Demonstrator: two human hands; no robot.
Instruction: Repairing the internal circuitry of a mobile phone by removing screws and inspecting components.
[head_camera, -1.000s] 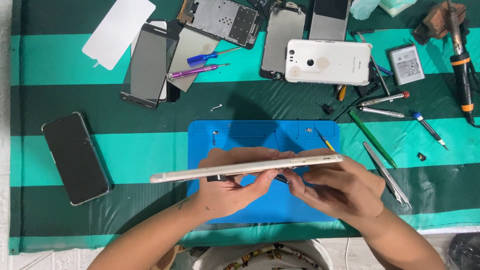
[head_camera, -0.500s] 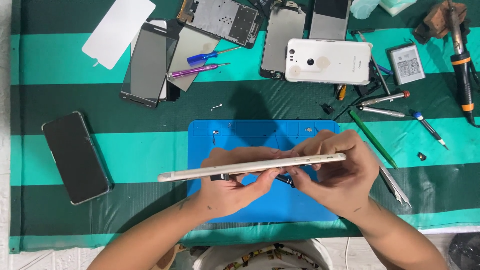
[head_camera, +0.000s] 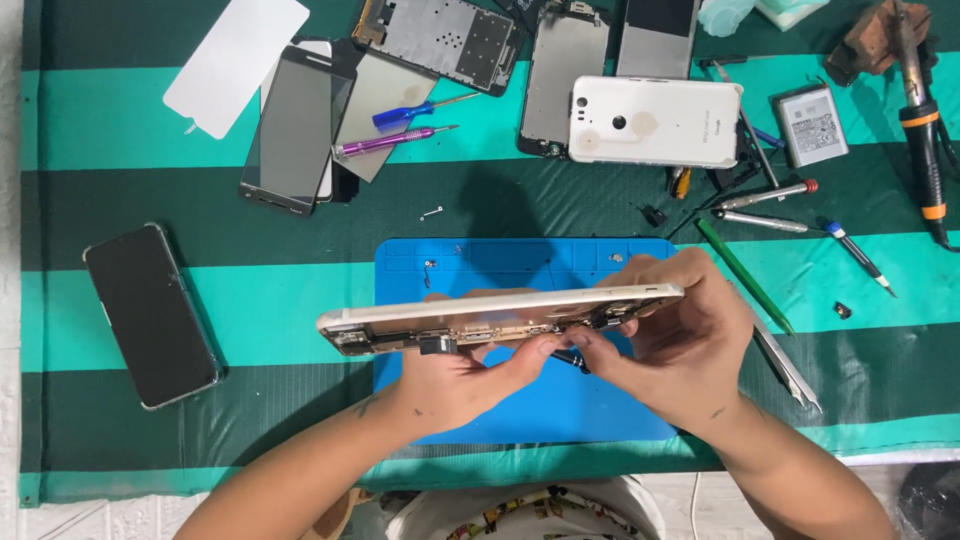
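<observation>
Both hands clamped on a gold phone frame (head_camera: 500, 312), held edge-on above the blue mat (head_camera: 520, 400). Left hand (head_camera: 455, 380) beneath; right hand (head_camera: 680, 340) at its end.

Phone housing (head_camera: 500, 315): pale gold or cream metal shell, long and thin, held edge-on and nearly level, its right end tilted slightly higher. The open inner side faces the camera, showing a strip of dark and metallic components along its lower edge. It sits raised above a blue work mat (head_camera: 480, 265), gripped at both ends. Small dark tool (head_camera: 572, 358): slim, mostly hidden, tip just under the housing's middle.
</observation>
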